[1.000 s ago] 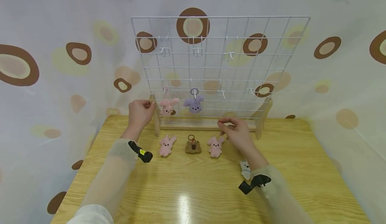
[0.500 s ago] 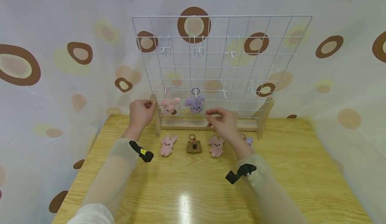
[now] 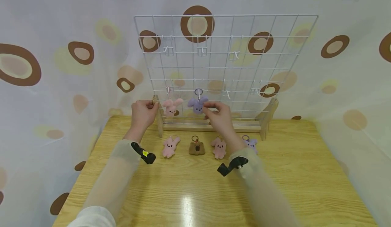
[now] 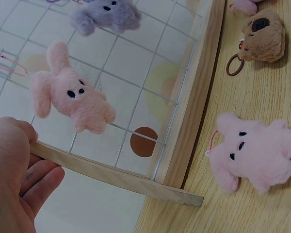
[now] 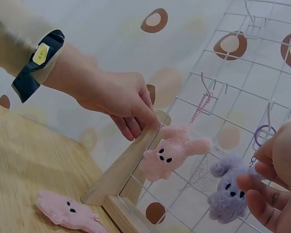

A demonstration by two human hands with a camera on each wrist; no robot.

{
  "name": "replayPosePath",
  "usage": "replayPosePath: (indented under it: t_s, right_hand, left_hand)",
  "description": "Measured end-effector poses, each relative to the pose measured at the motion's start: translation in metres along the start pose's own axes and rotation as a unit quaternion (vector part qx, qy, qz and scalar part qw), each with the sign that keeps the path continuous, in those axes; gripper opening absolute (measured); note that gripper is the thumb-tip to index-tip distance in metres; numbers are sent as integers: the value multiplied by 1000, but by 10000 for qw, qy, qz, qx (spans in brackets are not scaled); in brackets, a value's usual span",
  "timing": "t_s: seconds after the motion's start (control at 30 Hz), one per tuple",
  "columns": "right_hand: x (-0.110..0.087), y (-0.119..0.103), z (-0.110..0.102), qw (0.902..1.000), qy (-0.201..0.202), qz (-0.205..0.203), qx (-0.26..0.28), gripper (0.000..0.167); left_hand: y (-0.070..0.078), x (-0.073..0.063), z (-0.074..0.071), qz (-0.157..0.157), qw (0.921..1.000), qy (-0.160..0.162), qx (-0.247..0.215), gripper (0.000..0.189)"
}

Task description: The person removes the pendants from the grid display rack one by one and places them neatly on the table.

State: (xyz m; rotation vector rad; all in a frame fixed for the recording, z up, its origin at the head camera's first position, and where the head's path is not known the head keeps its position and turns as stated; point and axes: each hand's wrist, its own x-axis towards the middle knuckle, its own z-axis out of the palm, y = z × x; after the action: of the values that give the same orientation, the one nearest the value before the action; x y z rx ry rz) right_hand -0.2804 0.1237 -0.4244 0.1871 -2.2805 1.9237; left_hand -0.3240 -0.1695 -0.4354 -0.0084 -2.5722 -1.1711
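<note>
My left hand (image 3: 143,113) grips the top of the left wooden post (image 4: 121,179) of a white wire grid rack (image 3: 220,67). My right hand (image 3: 220,118) is at the right side of a purple plush rabbit keychain (image 3: 196,107), which hangs by its ring (image 5: 265,135) from a hook. Its fingertips touch or nearly touch the plush, thumb and forefinger apart. In the right wrist view those fingers hide part of the rabbit. Left of it hangs a pink plush rabbit keychain (image 4: 72,94) on a beaded chain.
On the table (image 3: 171,193), in a row before the rack, lie a pink rabbit keychain (image 3: 170,147), a brown bear-like keychain (image 3: 197,148), another pink rabbit (image 3: 219,149) and a purple keychain (image 3: 251,144) partly behind the right forearm. Hooks (image 3: 226,93) without keychains are on the grid.
My right hand has moved left and up from above the right-hand pink rabbit to the hanging purple rabbit. The purple keychain on the table has come into view. The left hand keeps its place.
</note>
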Motion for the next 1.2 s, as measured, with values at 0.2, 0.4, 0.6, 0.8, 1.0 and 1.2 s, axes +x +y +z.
replayPosePath:
  t_s: [0.2, 0.4, 0.6, 0.8, 1.0, 1.2]
  right_hand:
    - [7, -4, 11, 9989, 307, 135, 328, 19]
    - [14, -6, 19, 9969, 554, 148, 530, 21]
    - [19, -9, 22, 9953, 694, 85, 667, 27]
    - [23, -14, 24, 9952, 708, -21, 676, 25]
    - [27, -17, 24, 9955, 729, -3, 606, 21]
    - [31, -18, 24, 9961, 694, 163, 510, 18]
  left_hand:
    - [1, -1, -1, 81, 10000, 27, -5, 28]
    - [0, -1, 0, 203, 9997, 100, -92, 27]
    - [0, 0, 0, 276, 9995, 129, -89, 27]
    - [-2, 1, 0, 348, 9992, 179, -33, 28]
    - [-1, 0, 0, 283, 9995, 122, -33, 27]
    - [0, 0, -1, 242, 9996, 111, -100, 27]
